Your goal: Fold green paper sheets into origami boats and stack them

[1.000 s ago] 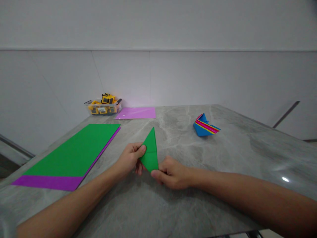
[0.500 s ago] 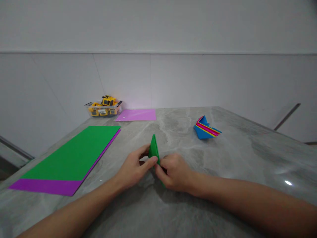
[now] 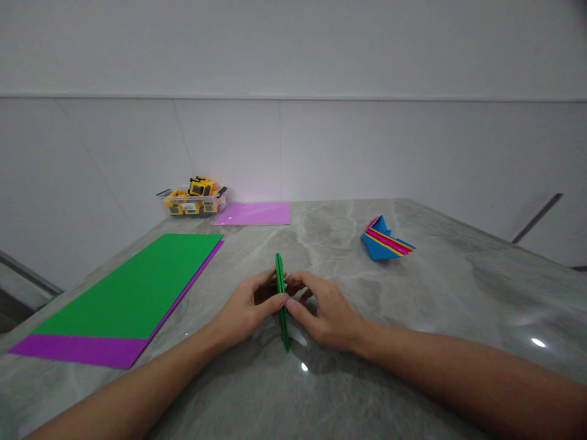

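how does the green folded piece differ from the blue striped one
The green piece shows plain green; the blue piece has pink and yellow stripes. The green piece looks thin, nearly edge-on; the blue piece looks bulkier. The left hand holds the green piece, the right hand close beside it; the blue piece rests on the table. Both look folded.
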{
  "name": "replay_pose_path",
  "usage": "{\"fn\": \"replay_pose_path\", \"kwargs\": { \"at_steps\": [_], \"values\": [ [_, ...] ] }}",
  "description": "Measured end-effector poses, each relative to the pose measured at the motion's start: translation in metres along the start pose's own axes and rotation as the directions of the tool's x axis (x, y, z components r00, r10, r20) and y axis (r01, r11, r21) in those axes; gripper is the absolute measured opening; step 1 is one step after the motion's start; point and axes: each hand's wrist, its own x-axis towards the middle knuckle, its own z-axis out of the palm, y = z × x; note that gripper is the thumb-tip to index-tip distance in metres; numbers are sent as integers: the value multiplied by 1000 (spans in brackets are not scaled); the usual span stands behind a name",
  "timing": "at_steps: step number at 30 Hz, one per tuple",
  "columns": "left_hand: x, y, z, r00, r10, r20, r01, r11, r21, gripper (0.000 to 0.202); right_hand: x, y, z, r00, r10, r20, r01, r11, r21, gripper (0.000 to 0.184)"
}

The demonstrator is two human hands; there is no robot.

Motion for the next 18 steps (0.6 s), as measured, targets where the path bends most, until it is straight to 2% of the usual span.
{"fn": "replay_pose_path", "kwargs": {
  "at_steps": [4,9,18],
  "values": [
    [0,1,2,999,-7,39,9,999,-50,42,1,-1,1,1000,5,28,-7,997,76,25],
    [-1,1,4,989,-8,145,25,992,-121,49,-1,2,4,1000,30,-3,-29,990,140,38],
    [0,2,4,989,-18,144,36,992,-122,49,0,4,4,1000,14,4,-14,984,177,44]
  ]
}}
